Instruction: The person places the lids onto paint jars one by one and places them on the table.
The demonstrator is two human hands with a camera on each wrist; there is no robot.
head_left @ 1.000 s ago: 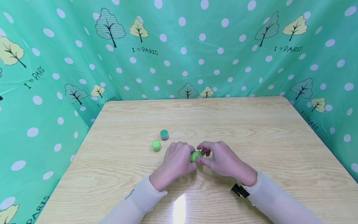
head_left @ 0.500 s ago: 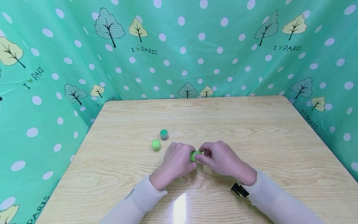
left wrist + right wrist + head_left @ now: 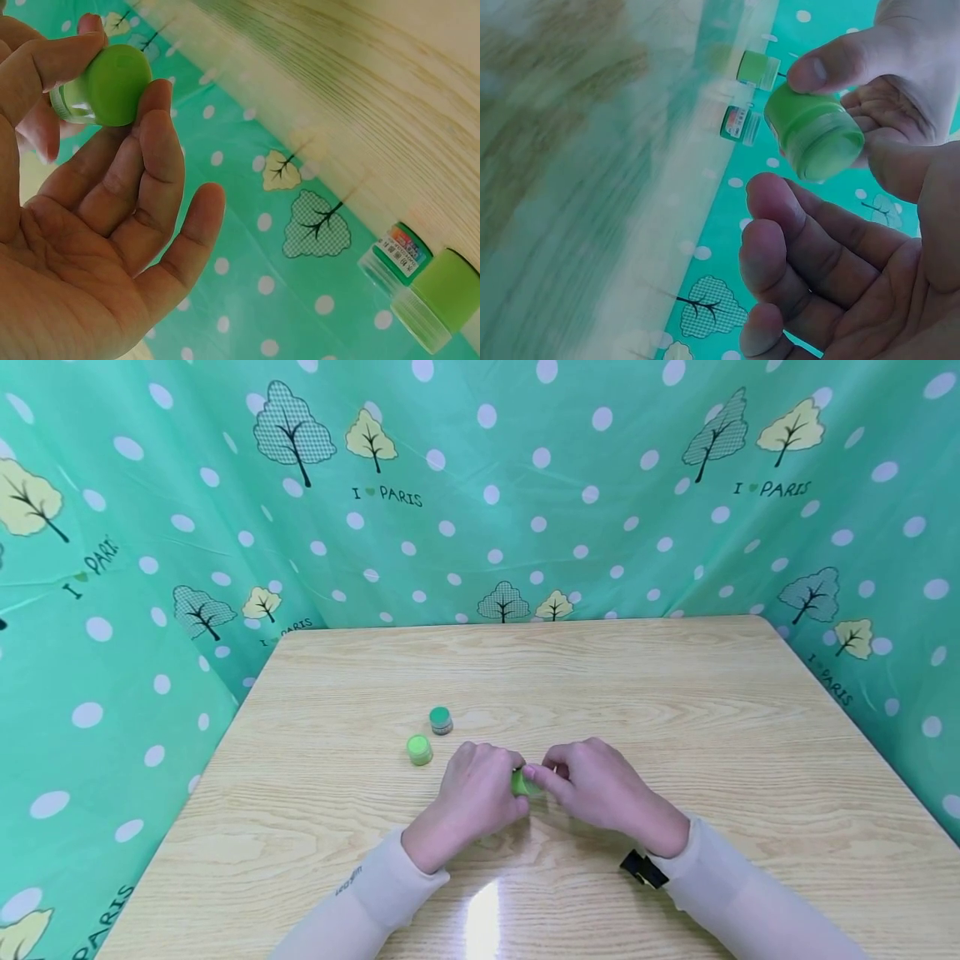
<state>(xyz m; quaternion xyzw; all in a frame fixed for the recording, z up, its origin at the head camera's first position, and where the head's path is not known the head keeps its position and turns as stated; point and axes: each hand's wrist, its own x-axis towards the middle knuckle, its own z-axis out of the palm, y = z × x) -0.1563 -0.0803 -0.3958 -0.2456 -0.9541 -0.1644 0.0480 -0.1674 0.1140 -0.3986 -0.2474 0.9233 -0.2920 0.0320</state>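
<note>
A small lime-green paint jar (image 3: 795, 112) with a clear end lies between both hands at mid-table. My left hand (image 3: 476, 789) holds its green end, thumb on one side and fingers on the other, as the left wrist view shows. At the clear end is my right hand (image 3: 600, 785). Its thumb is right by the rim, while the other fingers are loosely bent and spread, apart from the jar in the right wrist view. Left of the hands stand a second lime-green jar (image 3: 419, 751) and a darker green jar (image 3: 441, 722) with a printed label.
The pale wood-grain table (image 3: 637, 685) stretches out behind and beside the hands. A green dotted curtain (image 3: 480, 527) with printed trees hangs along its back and sides. A black buckle (image 3: 643, 869) hangs by the right sleeve.
My right fingers have moved over the jar's clear end and loosened, with the thumb shifting up across it. My left hand keeps its hold almost unmoved. The two standing jars have not moved.
</note>
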